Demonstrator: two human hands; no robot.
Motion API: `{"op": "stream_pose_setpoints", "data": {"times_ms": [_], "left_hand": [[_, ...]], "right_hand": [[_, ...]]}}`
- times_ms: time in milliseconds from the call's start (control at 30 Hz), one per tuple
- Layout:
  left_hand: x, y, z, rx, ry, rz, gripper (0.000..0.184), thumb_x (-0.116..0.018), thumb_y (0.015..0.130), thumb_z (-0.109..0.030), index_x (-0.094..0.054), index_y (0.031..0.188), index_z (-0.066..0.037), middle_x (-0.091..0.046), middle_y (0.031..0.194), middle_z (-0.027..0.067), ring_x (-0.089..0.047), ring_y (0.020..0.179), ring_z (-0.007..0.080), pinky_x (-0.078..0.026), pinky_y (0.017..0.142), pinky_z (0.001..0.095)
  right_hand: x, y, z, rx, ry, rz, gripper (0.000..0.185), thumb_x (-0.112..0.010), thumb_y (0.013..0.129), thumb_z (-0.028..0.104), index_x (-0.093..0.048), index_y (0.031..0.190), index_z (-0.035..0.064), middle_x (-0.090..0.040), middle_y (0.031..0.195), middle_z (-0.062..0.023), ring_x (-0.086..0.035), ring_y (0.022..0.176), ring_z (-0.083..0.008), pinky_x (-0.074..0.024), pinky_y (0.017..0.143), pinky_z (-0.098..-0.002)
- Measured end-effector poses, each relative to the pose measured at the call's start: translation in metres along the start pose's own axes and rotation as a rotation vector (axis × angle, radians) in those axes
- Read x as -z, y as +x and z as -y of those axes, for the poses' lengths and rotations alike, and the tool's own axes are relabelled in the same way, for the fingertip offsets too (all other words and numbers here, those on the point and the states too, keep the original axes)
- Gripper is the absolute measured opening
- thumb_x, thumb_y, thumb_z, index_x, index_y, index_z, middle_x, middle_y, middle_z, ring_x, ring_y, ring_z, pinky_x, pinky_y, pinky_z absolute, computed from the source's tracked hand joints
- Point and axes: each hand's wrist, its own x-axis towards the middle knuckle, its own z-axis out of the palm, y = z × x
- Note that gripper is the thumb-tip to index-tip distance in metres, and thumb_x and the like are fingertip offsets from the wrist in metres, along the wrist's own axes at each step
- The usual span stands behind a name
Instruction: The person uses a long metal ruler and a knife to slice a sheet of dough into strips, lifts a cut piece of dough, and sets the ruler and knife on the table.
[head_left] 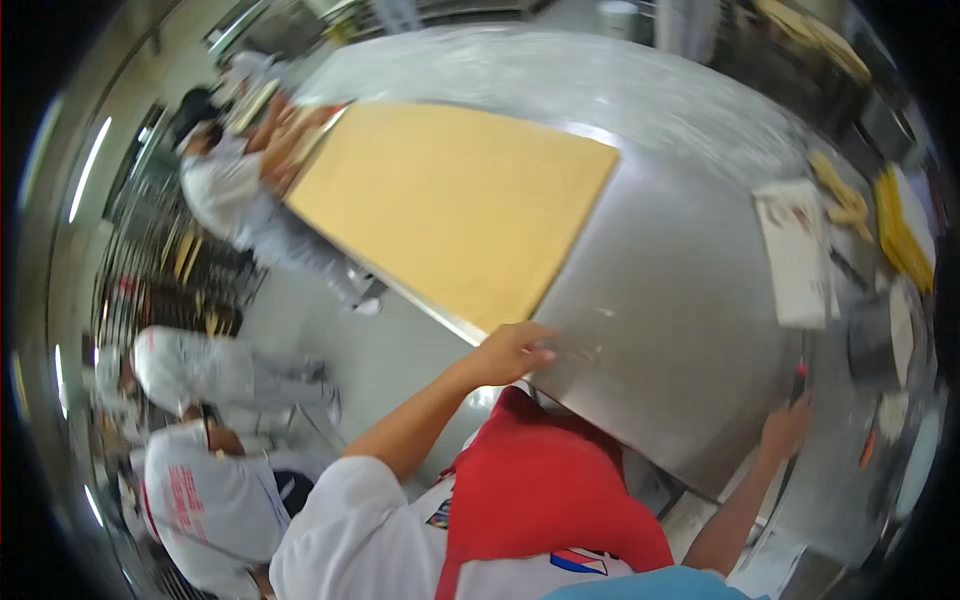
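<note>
A large flat yellow sheet [455,195], which looks like dough or sponge cake, covers the left part of the metal worktable [660,330]. My left hand [510,355] is at the sheet's near corner by the table edge, fingers loosely bent and apart, with nothing seen in them. Whether it touches the sheet I cannot tell. Off to the right, my right hand [787,430] is closed around a long, thin, dark tool [783,492] with a red spot near its upper end. It looks like a long knife, but blur hides the details.
A co-worker [225,185] has both hands at the sheet's far left end. More people [215,500] stand at lower left near racks [165,260]. On the right are a white printed packet [797,250], a metal pot [880,340] and a yellow-edged stack [905,230].
</note>
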Motion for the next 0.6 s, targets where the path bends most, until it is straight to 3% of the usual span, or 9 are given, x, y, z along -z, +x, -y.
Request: {"op": "stream_pose_setpoints", "data": {"times_ms": [67, 200, 267, 333, 400, 467, 500, 600], "left_hand": [[0.001, -0.012, -0.01, 0.043, -0.03, -0.031, 0.047, -0.071, 0.102, -0.023, -0.062, 0.142, 0.0, -0.071, 0.128, 0.0199, -0.073, 0.109, 0.0278, -0.058, 0.095, 0.0397], [0.002, -0.026, 0.002, 0.013, -0.112, -0.009, 0.05, -0.067, 0.105, -0.032, -0.061, 0.144, -0.002, -0.07, 0.132, 0.0182, -0.071, 0.115, 0.027, -0.057, 0.098, 0.0402], [0.006, -0.035, 0.016, 0.056, -0.196, -0.005, 0.051, -0.063, 0.108, -0.038, -0.061, 0.145, -0.003, -0.069, 0.135, 0.018, -0.07, 0.117, 0.0262, -0.056, 0.099, 0.04], [-0.002, -0.037, 0.052, 0.129, -0.979, -0.106, 0.066, -0.045, 0.111, -0.057, -0.059, 0.148, -0.005, -0.067, 0.139, 0.0183, -0.068, 0.122, 0.0314, -0.053, 0.105, 0.0481], [0.012, -0.042, 0.075, -0.203, -1.735, 0.092, 0.085, -0.03, 0.106, -0.074, -0.053, 0.153, -0.007, -0.058, 0.151, 0.0198, -0.059, 0.135, 0.0383, -0.045, 0.113, 0.0586], [0.031, -0.07, 0.047, -0.227, -1.839, -0.131, 0.099, -0.026, 0.099, -0.085, -0.043, 0.159, -0.009, -0.045, 0.162, 0.0198, -0.046, 0.146, 0.0384, -0.041, 0.115, 0.0598], [0.035, -0.081, 0.047, -0.237, -1.861, -0.125, 0.099, -0.026, 0.099, -0.085, -0.043, 0.159, -0.009, -0.045, 0.162, 0.0198, -0.046, 0.146, 0.0384, -0.041, 0.115, 0.0598], [0.045, -0.105, 0.054, -0.383, -1.954, -0.18, 0.098, -0.029, 0.1, -0.084, -0.044, 0.158, -0.006, -0.037, 0.167, 0.0208, -0.04, 0.15, 0.0419, -0.033, 0.121, 0.0642]], "right_hand": [[-0.003, -0.009, 0.003, 0.005, -0.117, -0.14, 0.058, -0.062, 0.104, 0.024, -0.045, 0.159, 0.0122, -0.059, 0.147, -0.0158, -0.055, 0.136, -0.0366, -0.0457, 0.111, -0.0507], [0.056, -0.047, 0.027, -0.074, -0.109, -0.211, 0.051, -0.062, 0.104, 0.026, -0.052, 0.152, 0.0088, -0.061, 0.144, -0.0145, -0.055, 0.136, -0.0357, -0.0445, 0.112, -0.0508], [0.047, -0.048, 0.007, 0.164, 0.106, -0.137, 0.041, -0.062, 0.104, 0.023, -0.058, 0.14, 0.0056, -0.062, 0.141, -0.0145, -0.056, 0.134, -0.0371, -0.0421, 0.114, -0.0513], [-0.006, -0.047, -0.001, 0.303, 0.411, -0.163, 0.032, -0.06, 0.102, 0.016, -0.061, 0.131, 0.0025, -0.062, 0.139, -0.0168, -0.055, 0.133, -0.0392, -0.0385, 0.117, -0.0522], [-0.005, -0.072, 0.049, 0.578, 0.541, -0.322, 0.037, -0.058, 0.095, 0.004, -0.059, 0.132, -0.0005, -0.062, 0.137, -0.0198, -0.054, 0.134, -0.0404, -0.0361, 0.119, -0.0513], [0.081, -0.131, 0.141, 0.715, 0.65, -0.13, 0.062, -0.056, 0.081, -0.003, -0.055, 0.143, -0.0003, -0.056, 0.145, -0.0208, -0.047, 0.142, -0.0397, -0.0331, 0.122, -0.0511], [0.099, -0.15, 0.174, 0.782, 0.569, -0.095, 0.061, -0.058, 0.088, 0.003, -0.052, 0.148, 0.0003, -0.052, 0.152, -0.0218, -0.045, 0.145, -0.04, -0.033, 0.122, -0.052], [0.162, -0.222, 0.262, 1.102, 0.844, -0.098, 0.055, -0.057, 0.102, 0.021, -0.05, 0.151, -0.0009, -0.05, 0.156, -0.0222, -0.046, 0.144, -0.0403, -0.0338, 0.121, -0.0521]]}}
